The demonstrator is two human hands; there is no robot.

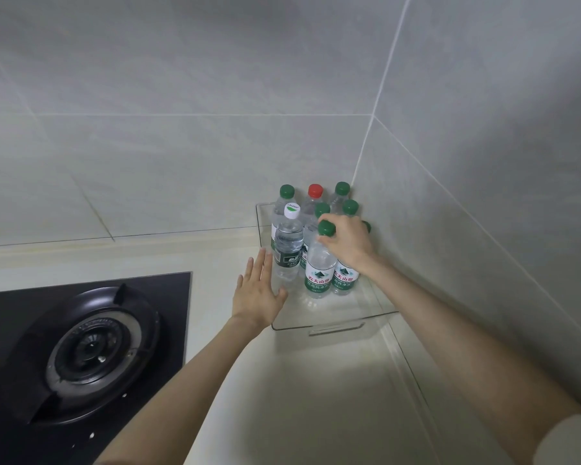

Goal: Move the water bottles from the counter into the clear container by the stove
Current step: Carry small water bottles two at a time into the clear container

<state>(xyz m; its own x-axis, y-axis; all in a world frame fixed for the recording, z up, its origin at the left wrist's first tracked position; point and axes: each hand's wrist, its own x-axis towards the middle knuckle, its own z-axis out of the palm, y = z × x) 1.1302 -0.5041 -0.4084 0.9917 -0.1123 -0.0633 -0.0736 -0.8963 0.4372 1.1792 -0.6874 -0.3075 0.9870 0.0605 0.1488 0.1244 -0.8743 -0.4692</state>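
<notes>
— Looking into that clear plastic container (336, 325) in the tiled corner, what do you make out?

— Water bottles, all upright and packed close. Several clear ones with green caps stand at the back, and a red-capped bottle (315, 191) is in the far row between two of them. On the left side is a clear bottle with a white cap and a dark label (288, 245).

— And the hands?

— The right hand (348, 243) is curled round the neck of a green-capped bottle with a green and white label (320, 263), just under the cap. That bottle is upright at the front of the group, inside the walls. Whether its base sits on the container's floor, I cannot tell.

— The other one?

— The left hand (257, 293) is released, fingers straight and together, at the container's left wall beside the white-capped bottle. It holds nothing.

— Where does the container sit?

— On the cream worktop (299, 380), right of the black glass gas stove (81, 344), with its near end empty of bottles.
</notes>
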